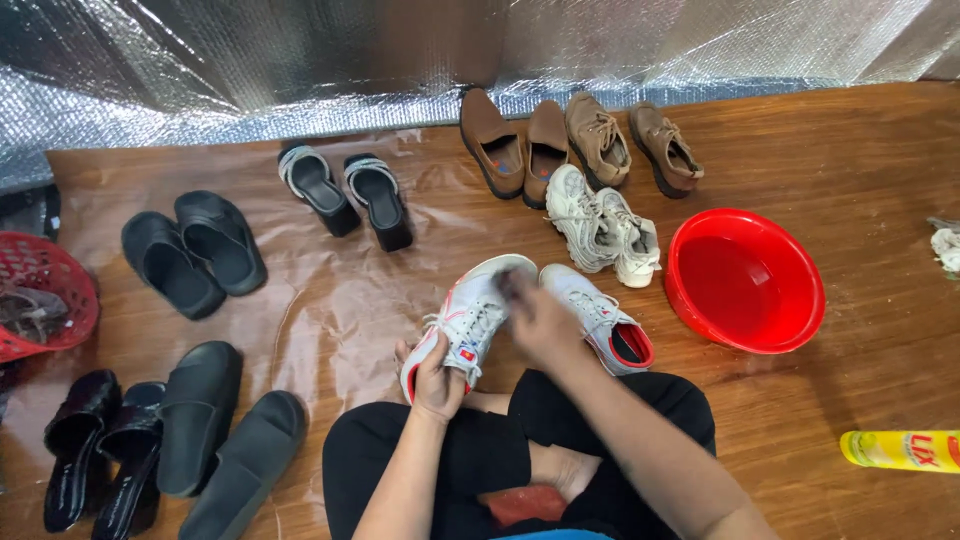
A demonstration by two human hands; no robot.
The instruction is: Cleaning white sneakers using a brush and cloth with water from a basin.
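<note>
Cleaning a white sneaker on the floor, shoes all around you.

Your left hand [437,377] is wrapped around the heel end of the white sneaker [470,318], toe tipped up toward 12 o'clock, right in front of your crossed legs. Your right hand [540,318] presses down on its toe with something small and dark under the fingers; can't tell what it is. The matching sneaker [600,318] sits just beside it at 3 o'clock, with the red basin [745,282] further out that way. Black slides [193,252] lie at 10 o'clock, brown shoes [575,145] at 12, and a yellow bottle [900,450] at 4.
</note>
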